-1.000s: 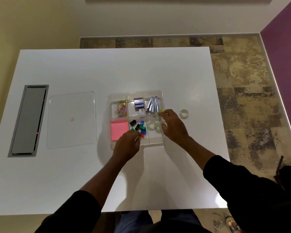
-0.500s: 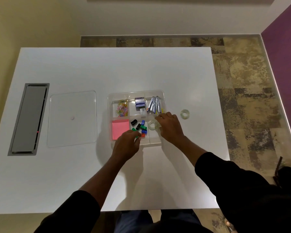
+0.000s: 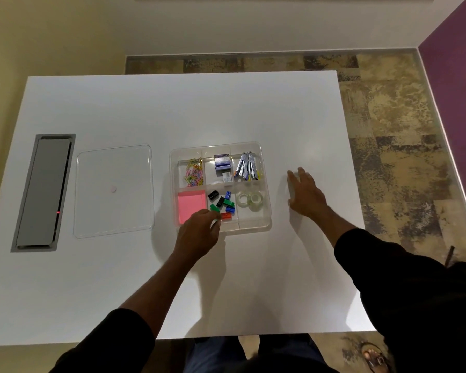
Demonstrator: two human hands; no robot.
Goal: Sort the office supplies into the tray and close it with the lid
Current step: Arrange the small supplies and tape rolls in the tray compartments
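White tabletop [image 3: 172,111] seen from the head view. Clear tray [image 3: 266,184] at centre, six compartments, uncovered. Far row, left to right: coloured paper clips [image 3: 193,172]; small staple boxes [image 3: 222,163]; metal staplers [image 3: 246,167]. Near row, left to right: pink sticky notes [image 3: 190,205]; coloured sharpeners [image 3: 224,201]; two clear tape rolls [image 3: 250,200] side by side.

Clear lid [image 3: 113,191] flat on tabletop just left of tray, not touching it. Grey recessed panel [image 3: 45,192] further left, small red light on its right edge.

Left hand [image 3: 198,232] at tray's near edge, between sticky-note and sharpener compartments, fingers curled at the rim; whether gripping rim or a sharpener, cannot tell. Right hand [image 3: 306,195] right of tray, apart from it, fingers spread and extended flat over tabletop; anything beneath the palm hidden, so grasp cannot be told. Dark sleeves on both forearms.
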